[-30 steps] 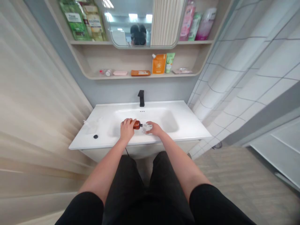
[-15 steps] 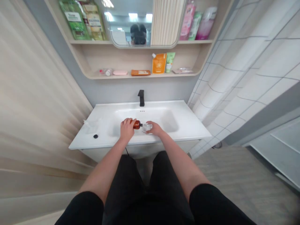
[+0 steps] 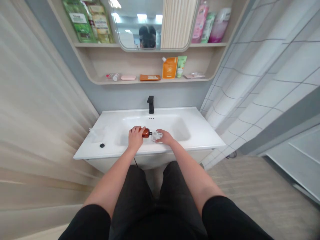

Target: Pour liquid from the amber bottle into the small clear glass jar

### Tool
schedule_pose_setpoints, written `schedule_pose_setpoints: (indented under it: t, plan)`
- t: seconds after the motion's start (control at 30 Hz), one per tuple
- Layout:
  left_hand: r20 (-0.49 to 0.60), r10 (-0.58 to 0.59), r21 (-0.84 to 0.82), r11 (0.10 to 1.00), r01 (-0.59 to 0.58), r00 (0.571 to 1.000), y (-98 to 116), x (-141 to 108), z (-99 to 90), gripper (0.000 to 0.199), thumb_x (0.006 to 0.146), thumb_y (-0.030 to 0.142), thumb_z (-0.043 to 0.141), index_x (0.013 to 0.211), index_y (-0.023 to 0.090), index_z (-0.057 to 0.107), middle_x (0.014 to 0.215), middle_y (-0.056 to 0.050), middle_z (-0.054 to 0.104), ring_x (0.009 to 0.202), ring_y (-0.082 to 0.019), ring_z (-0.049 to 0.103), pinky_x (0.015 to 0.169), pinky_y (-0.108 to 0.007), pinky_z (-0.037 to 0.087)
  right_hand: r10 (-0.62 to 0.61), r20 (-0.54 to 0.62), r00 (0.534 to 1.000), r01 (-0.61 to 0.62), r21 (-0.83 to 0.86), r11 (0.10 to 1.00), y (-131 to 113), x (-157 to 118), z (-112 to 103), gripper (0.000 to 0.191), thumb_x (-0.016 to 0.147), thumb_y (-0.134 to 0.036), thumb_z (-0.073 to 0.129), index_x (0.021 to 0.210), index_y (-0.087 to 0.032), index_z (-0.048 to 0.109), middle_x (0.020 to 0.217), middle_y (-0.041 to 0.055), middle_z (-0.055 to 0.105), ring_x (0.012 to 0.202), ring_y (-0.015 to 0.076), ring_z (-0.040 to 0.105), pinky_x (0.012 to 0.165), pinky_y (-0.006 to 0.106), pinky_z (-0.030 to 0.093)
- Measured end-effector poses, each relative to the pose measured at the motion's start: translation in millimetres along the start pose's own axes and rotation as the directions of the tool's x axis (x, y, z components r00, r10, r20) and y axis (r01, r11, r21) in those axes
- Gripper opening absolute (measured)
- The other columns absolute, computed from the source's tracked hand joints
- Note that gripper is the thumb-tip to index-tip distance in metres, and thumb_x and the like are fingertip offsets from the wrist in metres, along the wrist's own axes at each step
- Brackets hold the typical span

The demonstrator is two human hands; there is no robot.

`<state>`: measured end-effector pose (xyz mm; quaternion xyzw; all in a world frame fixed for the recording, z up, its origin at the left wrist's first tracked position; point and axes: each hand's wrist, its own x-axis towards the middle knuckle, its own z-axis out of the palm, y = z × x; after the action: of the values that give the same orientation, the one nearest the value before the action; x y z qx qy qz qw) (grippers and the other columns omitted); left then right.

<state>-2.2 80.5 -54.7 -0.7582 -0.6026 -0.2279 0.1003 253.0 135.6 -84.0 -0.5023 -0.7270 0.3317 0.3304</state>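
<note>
Okay: amber bottle (image 3: pixel 146 133) lying on its side, level over the middle of the white sink (image 3: pixel 160 111), dark neck pointing toward the person's right. Left hand (image 3: pixel 135 138) closed around the bottle's base end, fingers (image 3: pixel 136 129) curled over the top of it. Right hand (image 3: pixel 165 137) almost closed as well, with a firm hold on a crumpled piece of clear plastic wrap (image 3: pixel 157 135) right at the bottle's neck, the two hands close together with only the neck and wrap between them. No telling from this view whether the bottle touches the basin below. Off to the left on the sink's flat top, a small black round cap (image 3: pixel 102 145) and a second scrap of clear plastic (image 3: pixel 97 134), both well apart from the hands. Straight ahead at the back of the sink, a black faucet (image 3: pixel 150 104). Above that, a curved wooden shelf (image 3: pixel 100 79) carrying an orange pouch (image 3: pixel 169 67), a green tube (image 3: pixel 181 67), a pink soap box (image 3: pixel 128 77) and a flat orange packet (image 3: pixel 150 77). Higher up, a mirror (image 3: pixel 140 25) showing the person's reflection, with more pouches and bottles on either side. Below the hands, dark shorts (image 3: pixel 155 200) across the person's lap, and white tiles (image 3: pixel 270 100) along the right wall.
</note>
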Motion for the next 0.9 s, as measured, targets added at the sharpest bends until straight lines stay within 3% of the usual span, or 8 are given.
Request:
schedule_pose_setpoints:
  t: [0.2, 0.9]
  plan:
    - [0.013, -0.012, 0.005, 1.0, 0.012, 1.0, 0.6, 0.0, -0.9, 0.062, 0.098, 0.013, 0.052, 0.156, 0.029, 0.064, 0.154, -0.016, 0.064, 0.147, -0.038, 0.05, 0.116, -0.054, 0.042, 0.028, 0.029, 0.999, -0.028, 0.002, 1.0, -1.8, -0.3, -0.8, 0.08, 0.057, -0.022, 0.103, 0.132, -0.025, 0.076, 0.134, 0.0083, 0.079, 0.124, 0.0319, 0.075, 0.115, 0.046, 0.055]
    - [0.012, -0.006, -0.006, 1.0, 0.006, 1.0, 1.3, 0.2, -2.9, 0.061, 0.098, 0.012, 0.052, 0.155, 0.028, 0.065, 0.154, -0.016, 0.064, 0.148, -0.038, 0.05, 0.117, -0.055, 0.041, 0.027, 0.034, 0.999, -0.027, -0.006, 1.0, 2.4, 0.8, 0.7, 0.081, 0.059, -0.023, 0.103, 0.135, -0.025, 0.075, 0.134, 0.0082, 0.079, 0.124, 0.0323, 0.075, 0.115, 0.046, 0.056]
